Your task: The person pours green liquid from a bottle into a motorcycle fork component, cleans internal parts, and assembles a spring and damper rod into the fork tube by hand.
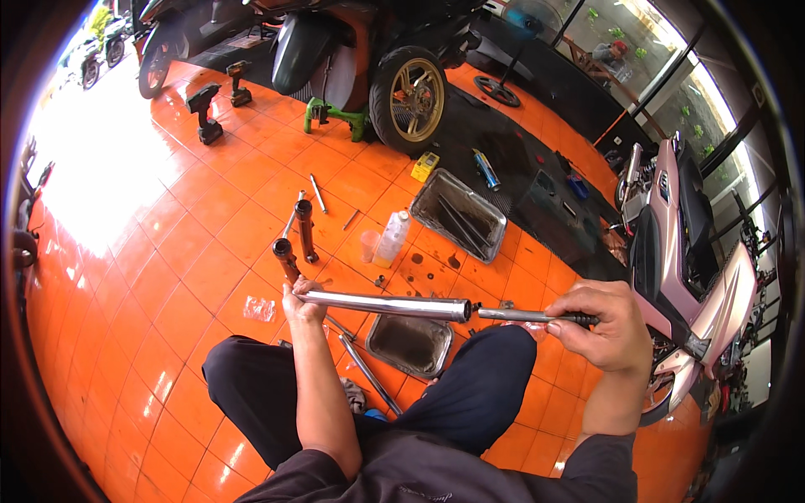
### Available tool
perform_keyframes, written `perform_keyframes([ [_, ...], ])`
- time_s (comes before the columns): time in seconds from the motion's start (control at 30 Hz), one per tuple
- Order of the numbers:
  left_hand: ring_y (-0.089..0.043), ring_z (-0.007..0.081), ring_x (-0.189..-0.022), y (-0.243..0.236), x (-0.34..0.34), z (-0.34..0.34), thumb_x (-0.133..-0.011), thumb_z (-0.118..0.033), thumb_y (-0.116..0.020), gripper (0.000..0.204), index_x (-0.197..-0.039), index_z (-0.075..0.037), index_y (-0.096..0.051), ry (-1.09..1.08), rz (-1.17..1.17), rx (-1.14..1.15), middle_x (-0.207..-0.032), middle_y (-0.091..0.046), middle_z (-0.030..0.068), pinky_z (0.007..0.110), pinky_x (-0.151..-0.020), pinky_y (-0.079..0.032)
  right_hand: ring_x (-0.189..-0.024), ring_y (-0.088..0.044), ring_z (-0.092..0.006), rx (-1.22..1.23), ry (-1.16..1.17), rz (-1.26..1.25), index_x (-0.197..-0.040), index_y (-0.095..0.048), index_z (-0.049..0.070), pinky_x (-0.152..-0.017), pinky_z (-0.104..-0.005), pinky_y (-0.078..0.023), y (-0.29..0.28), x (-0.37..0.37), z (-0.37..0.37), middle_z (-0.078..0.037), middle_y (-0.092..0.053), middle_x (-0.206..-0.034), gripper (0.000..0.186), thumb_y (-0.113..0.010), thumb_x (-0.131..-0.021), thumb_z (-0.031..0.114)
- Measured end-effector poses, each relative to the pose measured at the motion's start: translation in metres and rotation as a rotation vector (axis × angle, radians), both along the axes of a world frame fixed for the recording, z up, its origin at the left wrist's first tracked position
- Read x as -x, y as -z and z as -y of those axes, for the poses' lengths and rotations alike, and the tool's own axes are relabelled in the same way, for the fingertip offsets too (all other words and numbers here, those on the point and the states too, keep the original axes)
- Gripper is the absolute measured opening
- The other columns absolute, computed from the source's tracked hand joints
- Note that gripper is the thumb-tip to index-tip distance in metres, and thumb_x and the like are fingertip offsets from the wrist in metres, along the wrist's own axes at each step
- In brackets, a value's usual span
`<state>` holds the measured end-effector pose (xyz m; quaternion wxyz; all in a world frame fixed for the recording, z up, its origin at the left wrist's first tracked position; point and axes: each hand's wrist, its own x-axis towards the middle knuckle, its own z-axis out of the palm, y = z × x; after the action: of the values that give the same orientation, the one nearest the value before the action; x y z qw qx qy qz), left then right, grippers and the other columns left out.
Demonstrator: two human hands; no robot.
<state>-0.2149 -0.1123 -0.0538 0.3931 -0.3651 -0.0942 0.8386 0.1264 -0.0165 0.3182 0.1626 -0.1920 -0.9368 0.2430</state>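
My left hand (303, 305) is closed around the left end of a shiny chrome fork tube (390, 304), held nearly level above my knees. My right hand (605, 325) grips the dark, ridged end of a thin grey damper rod (516, 314). The rod lies roughly in line with the tube, its small dark tip at the tube's right end; whether the tip is inside cannot be made out. Below the tube sits a metal tray (409, 369) with dark residue. Another fork tube (369, 373) lies on the floor between my legs. Two dark fork legs (305, 235) stand beyond my left hand.
A larger tray (419, 205) holds dark strips. Near it stand a bottle (392, 241), a plastic cup (369, 245) and a yellow box (425, 166). Power drills (204, 113) stand at far left. A raised motorcycle (408, 99) is ahead, a pink scooter (671, 243) at right.
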Motion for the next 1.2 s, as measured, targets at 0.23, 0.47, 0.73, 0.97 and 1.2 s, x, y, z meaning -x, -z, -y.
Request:
perform_keyframes([
  [0.23, -0.043, 0.0101, -0.040, 0.024, -0.001, 0.006, -0.101, -0.050, -0.036, 0.054, -0.076, -0.003, -0.045, -0.074, 0.069, 0.036, -0.051, -0.038, -0.0025, 0.022, -0.038, -0.043, -0.058, -0.060, -0.0227, -0.020, -0.107, 0.110, -0.083, -0.068, 0.001, -0.051, -0.0318, -0.044, -0.014, 0.056, 0.003, -0.010, -0.063, -0.070, 0.010, -0.068, -0.075, 0.007],
  [0.47, -0.044, 0.0129, -0.041, 0.035, -0.029, -0.025, -0.099, -0.027, -0.035, 0.039, -0.062, -0.012, -0.036, 0.044, 0.136, 0.062, -0.048, -0.037, -0.0002, 0.025, -0.040, -0.042, -0.073, -0.062, -0.0273, -0.137, -0.257, 0.285, -0.086, -0.067, 0.000, -0.062, -0.0353, -0.048, 0.000, 0.099, 0.002, -0.012, -0.062, -0.080, 0.020, -0.073, -0.070, 0.009],
  [0.73, -0.058, 0.0128, -0.054, 0.013, -0.117, -0.052, -0.101, -0.037, -0.044, 0.034, -0.084, -0.007, -0.046, 0.464, -0.012, 0.307, -0.063, -0.053, -0.0001, 0.029, -0.049, -0.056, -0.078, -0.062, -0.0243, 0.052, -0.320, 0.071, -0.097, -0.067, 0.000, -0.068, -0.0340, -0.049, 0.016, 0.123, 0.005, -0.011, -0.063, -0.088, 0.024, -0.071, -0.074, 0.006],
  [0.97, -0.062, 0.0218, -0.056, 0.030, -0.160, -0.053, -0.101, -0.031, -0.037, 0.034, -0.090, -0.001, -0.049, 0.653, 0.053, 0.300, -0.069, -0.059, 0.0081, 0.032, -0.046, -0.058, -0.083, -0.064, -0.0275, 0.023, -0.310, 0.105, -0.102, -0.066, -0.004, -0.073, -0.0344, -0.051, 0.028, 0.116, 0.004, -0.015, -0.064, -0.092, 0.027, -0.068, -0.076, 0.002],
  [1.2, -0.063, 0.0224, -0.058, 0.041, -0.166, -0.052, -0.101, -0.034, -0.034, 0.038, -0.092, -0.001, -0.050, 0.688, 0.058, 0.304, -0.071, -0.061, 0.0082, 0.032, -0.047, -0.057, -0.084, -0.064, -0.0286, 0.031, -0.293, 0.122, -0.105, -0.067, -0.002, -0.073, -0.0349, -0.051, 0.034, 0.112, 0.001, -0.015, -0.064, -0.095, 0.029, -0.068, -0.076, 0.003],
])
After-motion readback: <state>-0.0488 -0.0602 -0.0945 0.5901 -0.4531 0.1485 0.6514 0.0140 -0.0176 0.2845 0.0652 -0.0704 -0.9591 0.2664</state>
